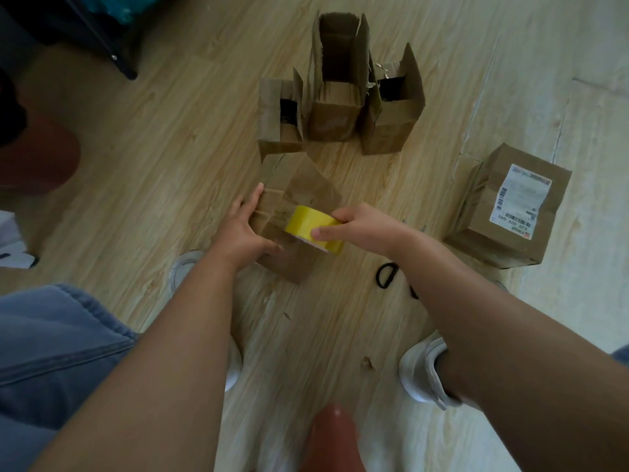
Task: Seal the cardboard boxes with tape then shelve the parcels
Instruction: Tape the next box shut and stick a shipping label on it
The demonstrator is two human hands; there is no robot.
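We see our left hand point(243, 229) pressed flat on the side of a small cardboard box point(303, 195), fingers straight. Our right hand point(360, 228) grips a yellow tape roll point(311, 229) on that box's top. Black scissors point(386, 275) lie just below the right wrist. A labelled box point(503, 212) sits right of that hand, and three open boxes point(335, 110) stand beyond both hands.

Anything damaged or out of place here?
Yes. The tall open box in the back row has ragged, torn flap edges, and shredded bits hang where it meets the open box on its right. Black scissors lie loose on the floor, partly under the right forearm. Nothing spilled.
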